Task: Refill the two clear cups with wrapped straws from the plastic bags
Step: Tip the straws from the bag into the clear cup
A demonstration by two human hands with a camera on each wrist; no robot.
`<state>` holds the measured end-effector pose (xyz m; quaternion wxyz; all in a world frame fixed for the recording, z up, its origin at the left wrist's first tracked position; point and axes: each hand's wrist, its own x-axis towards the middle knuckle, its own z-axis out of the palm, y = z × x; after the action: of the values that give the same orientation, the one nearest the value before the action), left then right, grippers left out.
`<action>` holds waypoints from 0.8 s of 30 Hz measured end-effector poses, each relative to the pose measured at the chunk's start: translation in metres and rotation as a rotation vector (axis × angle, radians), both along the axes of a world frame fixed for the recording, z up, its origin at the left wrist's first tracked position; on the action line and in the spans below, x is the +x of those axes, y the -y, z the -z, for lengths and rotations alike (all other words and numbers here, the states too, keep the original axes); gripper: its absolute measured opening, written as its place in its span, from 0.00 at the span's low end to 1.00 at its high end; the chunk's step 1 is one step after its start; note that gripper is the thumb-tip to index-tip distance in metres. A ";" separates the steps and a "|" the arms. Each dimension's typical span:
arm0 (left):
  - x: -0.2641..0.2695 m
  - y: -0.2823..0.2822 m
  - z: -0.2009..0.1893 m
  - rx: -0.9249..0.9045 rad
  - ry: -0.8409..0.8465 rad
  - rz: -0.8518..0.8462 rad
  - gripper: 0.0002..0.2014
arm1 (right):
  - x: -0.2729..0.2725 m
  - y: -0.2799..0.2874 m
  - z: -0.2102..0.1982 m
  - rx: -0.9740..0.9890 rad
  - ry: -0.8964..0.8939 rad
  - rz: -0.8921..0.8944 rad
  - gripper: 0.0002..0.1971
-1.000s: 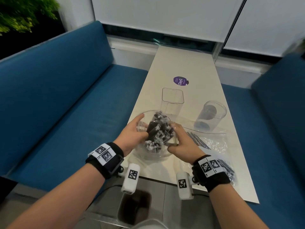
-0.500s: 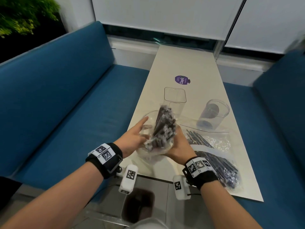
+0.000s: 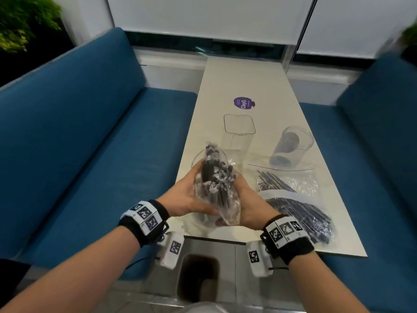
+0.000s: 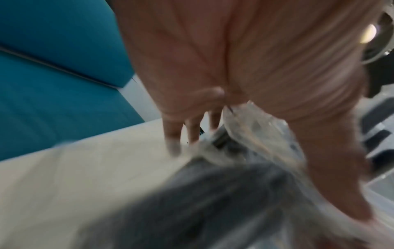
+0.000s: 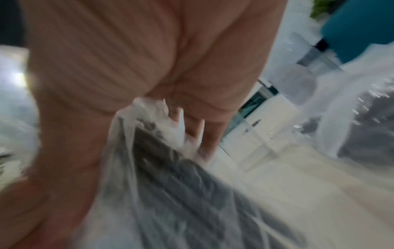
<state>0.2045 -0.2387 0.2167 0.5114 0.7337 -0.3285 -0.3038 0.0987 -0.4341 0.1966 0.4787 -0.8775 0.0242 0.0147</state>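
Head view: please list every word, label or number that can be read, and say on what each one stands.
"ClayG": on the round purple sticker on the white table; its smaller print is too small to read.
Wristband markers: black-and-white square codes; the tiny characters beside them are unreadable.
Wrapped straws: no readable print.
Wrist views: too blurred, no text.

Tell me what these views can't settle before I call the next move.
- Straw count in the bundle: head view, crinkled wrap and both hands cover it.
- Left hand fingertips: head view, behind the bundle; left wrist view, motion-blurred.
- Right hand grip: right wrist view, smeared.
- Round cup: dark contents unclear through the clear wall.
- Straw bag: whether open, too glary.
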 end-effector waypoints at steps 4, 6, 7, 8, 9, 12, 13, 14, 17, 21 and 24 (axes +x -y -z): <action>0.007 0.005 0.013 -0.072 0.068 -0.116 0.60 | -0.010 0.011 -0.005 0.104 0.031 0.039 0.69; 0.005 0.009 0.020 -0.074 0.069 -0.097 0.58 | -0.011 0.015 0.001 0.027 0.010 0.158 0.61; 0.002 0.011 0.026 -0.050 0.072 -0.070 0.56 | -0.011 0.016 0.006 -0.048 -0.032 0.188 0.56; -0.001 0.013 0.033 -0.027 0.079 -0.051 0.54 | -0.011 0.016 0.014 -0.122 -0.075 0.191 0.50; -0.004 0.015 0.039 -0.006 0.088 -0.049 0.52 | -0.010 0.016 0.024 -0.152 -0.116 0.180 0.47; -0.005 0.017 0.051 0.040 0.141 -0.118 0.46 | -0.010 0.012 0.029 -0.133 -0.161 0.157 0.44; -0.005 0.017 0.051 0.029 0.148 -0.141 0.46 | -0.010 0.012 0.027 -0.135 -0.140 0.154 0.42; -0.005 0.018 0.050 0.004 0.152 -0.157 0.47 | -0.009 0.013 0.026 -0.137 -0.124 0.169 0.39; -0.003 0.019 0.046 -0.078 0.054 -0.164 0.48 | -0.005 0.014 0.022 -0.127 -0.061 0.196 0.39; -0.008 0.026 0.056 0.000 -0.017 -0.099 0.43 | 0.002 0.005 0.036 -0.109 -0.113 0.094 0.44; -0.010 0.031 0.070 0.001 -0.052 -0.159 0.40 | 0.005 0.003 0.041 -0.075 -0.045 0.097 0.29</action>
<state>0.1948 -0.2693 0.1467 0.5417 0.7497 -0.2558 -0.2813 0.1036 -0.4369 0.1553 0.4448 -0.8922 0.0782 0.0102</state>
